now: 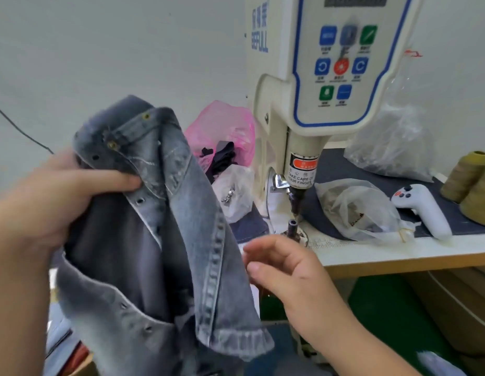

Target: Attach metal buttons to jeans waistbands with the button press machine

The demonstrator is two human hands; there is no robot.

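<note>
Jeans (154,240) hang in the air at the left, up in front of the person, w/ the waistband bunched at the top. Left hand (54,202) grips that top part, thumb pressed on the front of the cloth next to a small round hole, other fingers hidden behind the denim. Two brass-colored metal buttons (112,144) sit on the waistband just above the thumb. Right hand (284,270) is near the jeans' right edge but not touching, fingers loose and a bit curled, holding nothing. It's blurry, so can't tell more. Just past the right hand is the button press machine (303,126), cream w/ a blue-edged panel of buttons up top & a dark punch tip (295,202) pointing down at a little dark post (292,225) below it. Machine stands on a white table (398,253) w/ a dark mat. On the mat, right of the punch, lies a clear plastic bag (357,210), then a white controller (423,207), then yellow-green thread cones (471,183) at the far right. Another clear bag (393,142) sits behind. Left of the machine is a pink plastic bag (222,128) and a small clear bag w/ shiny bits (233,196).
</note>
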